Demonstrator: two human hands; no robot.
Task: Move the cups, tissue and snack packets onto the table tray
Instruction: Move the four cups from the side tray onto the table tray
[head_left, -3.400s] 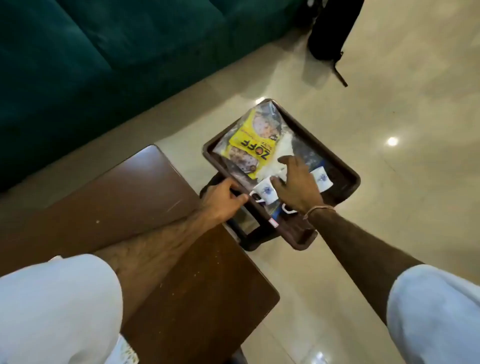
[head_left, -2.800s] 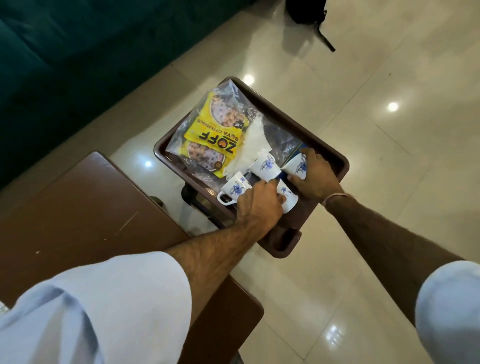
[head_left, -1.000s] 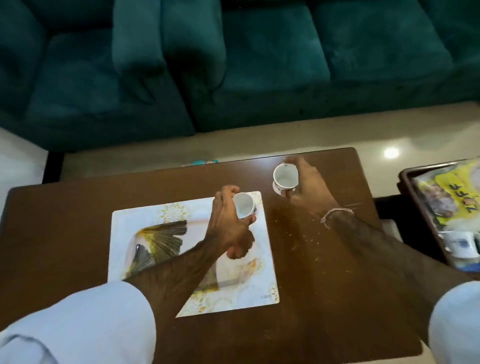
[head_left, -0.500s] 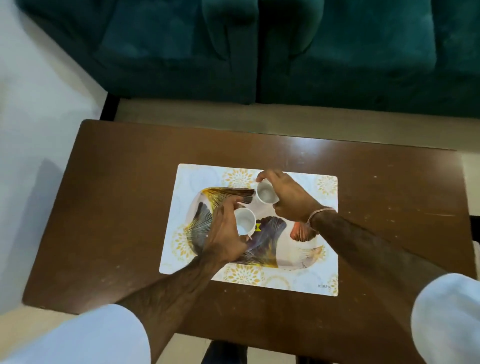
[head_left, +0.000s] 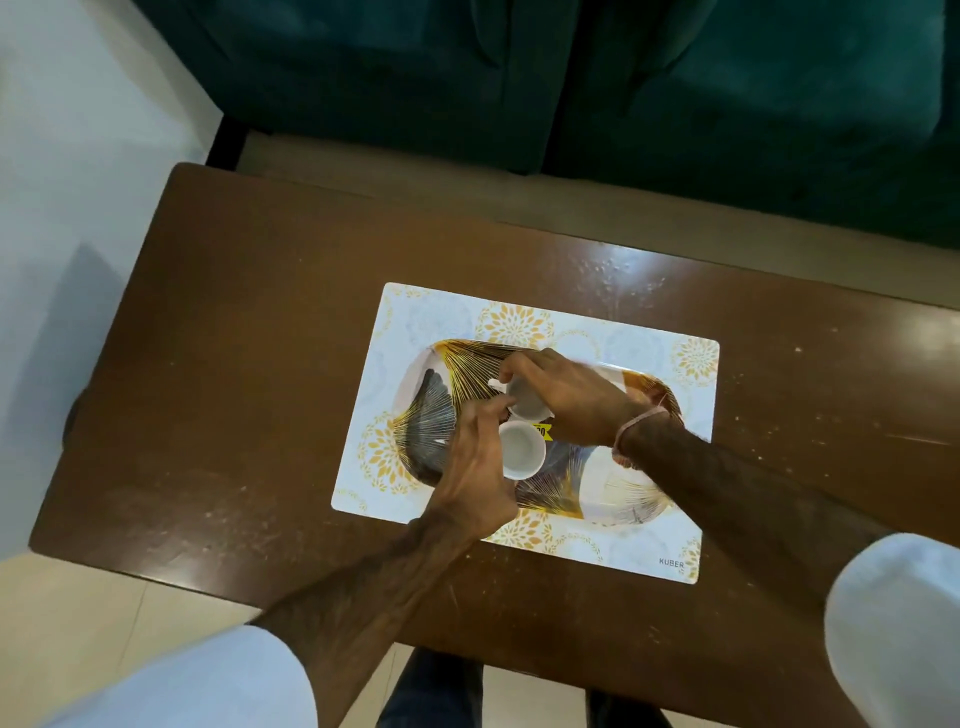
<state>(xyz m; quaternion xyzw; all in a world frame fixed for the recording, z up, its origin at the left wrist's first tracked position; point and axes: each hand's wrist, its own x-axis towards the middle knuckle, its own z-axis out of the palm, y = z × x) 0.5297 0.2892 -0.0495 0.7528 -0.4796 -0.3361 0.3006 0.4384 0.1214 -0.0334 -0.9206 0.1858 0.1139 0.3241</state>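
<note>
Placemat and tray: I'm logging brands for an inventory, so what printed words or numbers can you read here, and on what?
"KUBER": on the placemat, near right corner.
Yellow sticker on the tray, between the two cups: dark print, partly hidden by the hands, unreadable.
Nothing else carries readable text.

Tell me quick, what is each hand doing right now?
Left hand: closed around a white cup on the tray.
Right hand: closed around a second white cup, tilted over the tray.
</note>
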